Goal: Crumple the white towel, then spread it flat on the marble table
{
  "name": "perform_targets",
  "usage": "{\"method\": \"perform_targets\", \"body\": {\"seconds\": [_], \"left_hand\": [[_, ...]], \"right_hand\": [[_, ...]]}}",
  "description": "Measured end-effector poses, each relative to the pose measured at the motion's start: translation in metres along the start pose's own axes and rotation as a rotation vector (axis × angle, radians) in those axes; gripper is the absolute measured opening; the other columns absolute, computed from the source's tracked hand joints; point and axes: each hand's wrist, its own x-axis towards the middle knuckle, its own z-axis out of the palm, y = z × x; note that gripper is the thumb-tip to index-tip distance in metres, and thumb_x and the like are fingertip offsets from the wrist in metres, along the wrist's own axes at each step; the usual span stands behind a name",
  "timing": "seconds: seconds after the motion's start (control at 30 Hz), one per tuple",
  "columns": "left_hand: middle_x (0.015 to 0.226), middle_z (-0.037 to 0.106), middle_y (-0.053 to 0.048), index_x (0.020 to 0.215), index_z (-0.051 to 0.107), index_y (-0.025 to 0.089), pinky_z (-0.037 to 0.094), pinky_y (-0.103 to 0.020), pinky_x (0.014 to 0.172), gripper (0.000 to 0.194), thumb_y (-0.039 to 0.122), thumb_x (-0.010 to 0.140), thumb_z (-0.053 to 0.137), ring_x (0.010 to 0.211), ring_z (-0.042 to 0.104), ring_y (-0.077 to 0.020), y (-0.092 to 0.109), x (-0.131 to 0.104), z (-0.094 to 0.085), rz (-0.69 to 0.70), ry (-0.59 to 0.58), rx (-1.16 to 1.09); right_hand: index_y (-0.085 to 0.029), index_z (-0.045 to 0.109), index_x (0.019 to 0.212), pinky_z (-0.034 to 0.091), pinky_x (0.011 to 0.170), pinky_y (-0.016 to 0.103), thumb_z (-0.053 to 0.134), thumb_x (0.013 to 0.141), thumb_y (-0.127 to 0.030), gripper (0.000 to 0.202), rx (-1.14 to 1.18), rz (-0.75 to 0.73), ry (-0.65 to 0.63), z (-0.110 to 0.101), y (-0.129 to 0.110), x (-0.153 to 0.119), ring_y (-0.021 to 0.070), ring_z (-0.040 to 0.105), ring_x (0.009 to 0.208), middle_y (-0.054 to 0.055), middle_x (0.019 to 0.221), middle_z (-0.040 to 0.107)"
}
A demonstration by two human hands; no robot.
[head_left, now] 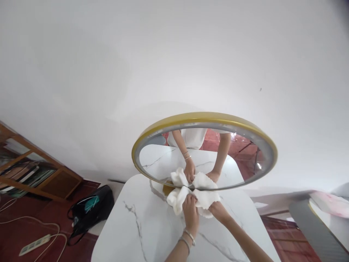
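A round mirror (203, 117) with a gold rim and a pale inner band stands on a white marble-patterned table (122, 233). A bunched white cloth (206, 198) lies against the mirror's lower edge. My left hand (191, 209), with bracelets at the wrist, has its fingers curled into the cloth. At the cloth's right edge is my right hand (216, 210), gripping it with fingers partly hidden under the folds. Both hands and the cloth are reflected in the glass. A small gold-brown piece (167, 189) shows at the mirror's foot, left of the cloth.
Behind the mirror rises a white wall (81, 72). To the left are a wooden shelf (32, 171) with books, a black bag (94, 205) and a power strip (35, 244) with cords on red floor tiles. A grey ribbed piece of furniture (313, 225) stands right.
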Motion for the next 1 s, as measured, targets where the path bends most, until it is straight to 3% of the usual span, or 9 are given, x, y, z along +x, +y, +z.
{"method": "perform_targets", "body": {"seconds": [0.13,0.23,0.43,0.6,0.7,0.87,0.93,1.0], "left_hand": [[0.095,0.055,-0.007,0.088,0.057,0.019,0.043,-0.035,0.082,0.034,-0.001,0.069,0.038,0.096,0.053,-0.0231,0.025,-0.003,0.014,0.084,-0.127,-0.024],[0.094,0.054,-0.006,0.086,0.055,0.019,0.042,-0.034,0.083,0.031,-0.001,0.068,0.04,0.095,0.052,-0.0221,0.018,0.001,0.005,0.08,-0.173,0.011],[0.095,0.055,-0.005,0.086,0.055,0.019,0.042,-0.038,0.085,0.029,0.001,0.068,0.04,0.097,0.051,-0.0235,-0.034,-0.01,-0.058,0.095,-0.213,0.143],[0.1,0.055,-0.003,0.087,0.055,0.021,0.041,-0.04,0.089,0.029,0.003,0.068,0.042,0.104,0.049,-0.0236,-0.05,-0.047,-0.103,0.095,-0.311,0.186],[0.1,0.056,-0.004,0.088,0.055,0.021,0.042,-0.04,0.089,0.02,0.011,0.072,0.05,0.102,0.05,-0.0243,-0.047,-0.06,-0.115,0.113,-0.382,0.126],[0.094,0.056,-0.004,0.084,0.055,0.02,0.043,-0.038,0.086,0.011,0.022,0.074,0.058,0.096,0.053,-0.0234,-0.042,-0.054,-0.121,0.138,-0.386,0.064],[0.091,0.056,-0.004,0.083,0.055,0.02,0.044,-0.037,0.085,0.011,0.021,0.072,0.059,0.095,0.054,-0.023,-0.043,-0.048,-0.12,0.136,-0.378,0.079],[0.089,0.056,-0.003,0.082,0.054,0.019,0.044,-0.037,0.084,0.012,0.02,0.071,0.059,0.094,0.054,-0.0225,-0.045,-0.044,-0.118,0.131,-0.375,0.099]], "right_hand": [[-0.028,0.071,0.093,0.056,0.075,0.037,0.042,0.074,-0.011,0.039,-0.127,0.0,-0.174,-0.01,0.018,-0.032,0.0246,0.068,0.087,0.004,0.1,0.072],[-0.026,0.068,0.109,0.053,0.083,0.041,0.037,0.068,-0.001,0.057,-0.247,0.022,-0.222,0.003,0.007,-0.035,0.0253,0.067,0.094,0.006,0.116,0.067],[-0.022,0.062,0.119,0.046,0.096,0.047,0.04,0.068,0.003,0.061,-0.144,-0.041,-0.155,0.044,-0.065,-0.024,0.0266,0.06,0.11,0.009,0.123,0.063],[-0.03,0.059,0.122,0.048,0.095,0.046,0.046,0.076,-0.007,0.053,0.02,0.017,-0.198,0.046,-0.112,-0.057,0.0253,0.057,0.116,0.005,0.125,0.062],[-0.027,0.068,0.104,0.053,0.086,0.045,0.047,0.085,-0.021,0.029,0.097,0.144,-0.028,0.038,-0.117,-0.084,0.0271,0.063,0.105,0.008,0.106,0.069],[-0.02,0.061,0.099,0.056,0.077,0.037,0.046,0.09,-0.032,0.021,0.203,0.396,0.308,0.017,-0.109,-0.096,0.0223,0.066,0.09,0.01,0.097,0.067],[-0.019,0.058,0.098,0.056,0.071,0.034,0.048,0.089,-0.035,0.02,0.204,0.436,0.359,0.009,-0.107,-0.09,0.0201,0.065,0.082,0.009,0.093,0.066],[-0.02,0.056,0.099,0.056,0.072,0.034,0.05,0.088,-0.034,0.019,0.2,0.408,0.352,0.002,-0.106,-0.083,0.0198,0.064,0.086,0.01,0.099,0.064]]}}
